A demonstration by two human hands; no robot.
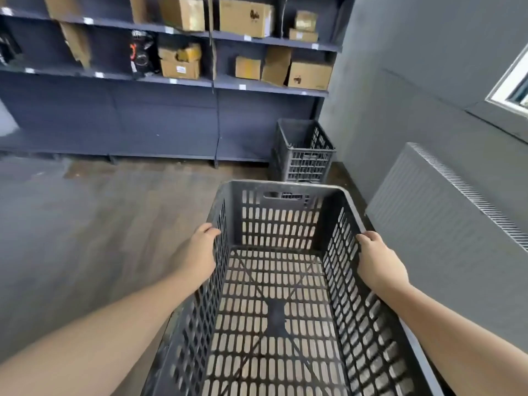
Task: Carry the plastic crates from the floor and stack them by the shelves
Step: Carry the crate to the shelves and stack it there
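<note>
Two bare arms reach out and hold a dark plastic crate (pixel 274 295) up off the floor (pixel 85 224). Left hand (pixel 200 252) grips the crate's left rim, fingers curled over the edge. Right hand (pixel 380 261) grips the right rim, fingers curled over it too. Between the two sets of fingers, the crate has nothing inside. Past the fingertips, well apart, a second crate (pixel 304 151) stands in the corner, just beside the shelves (pixel 160 81) that hold cardboard boxes (pixel 245 17). Beyond the right fingers, a radiator (pixel 445 218) sits on the grey wall.
</note>
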